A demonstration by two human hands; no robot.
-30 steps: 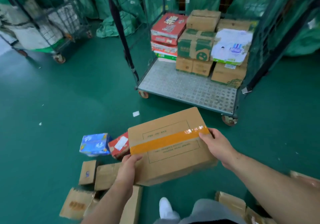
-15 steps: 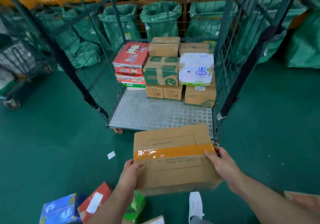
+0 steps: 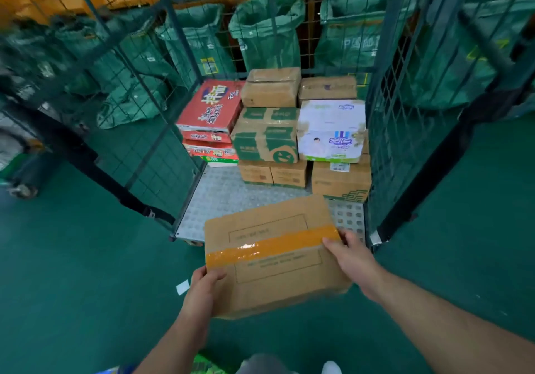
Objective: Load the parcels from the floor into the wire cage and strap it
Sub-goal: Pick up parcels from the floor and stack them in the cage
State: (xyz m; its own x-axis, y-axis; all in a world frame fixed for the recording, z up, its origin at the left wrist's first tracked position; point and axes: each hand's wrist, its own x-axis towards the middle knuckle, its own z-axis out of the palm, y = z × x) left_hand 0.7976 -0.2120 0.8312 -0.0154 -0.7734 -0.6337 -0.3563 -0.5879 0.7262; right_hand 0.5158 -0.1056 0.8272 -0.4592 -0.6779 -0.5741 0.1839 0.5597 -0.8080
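Observation:
I carry a brown cardboard box [image 3: 275, 257] with a strip of orange tape across its top. My left hand [image 3: 204, 286] grips its near left edge and my right hand [image 3: 351, 255] grips its right edge. The box hangs just in front of the open side of the wire cage [image 3: 385, 147], over the front lip of its perforated metal floor [image 3: 225, 197]. Stacked at the back of the cage are red packs [image 3: 210, 110], a green-printed carton [image 3: 265, 136], a white pack [image 3: 331, 130] and several brown boxes [image 3: 272, 86].
Green mail sacks [image 3: 266, 31] stand behind the cage mesh. A black strap [image 3: 95, 168] hangs along the cage's left side and another [image 3: 434, 168] on the right. A second cart's wheel [image 3: 23, 191] is at far left. A white paper scrap [image 3: 183, 287] lies on the green floor.
I have walked toward the cage with the box; the cage now fills the view and the parcels on the floor have dropped out of sight. Both hands keep their grip.

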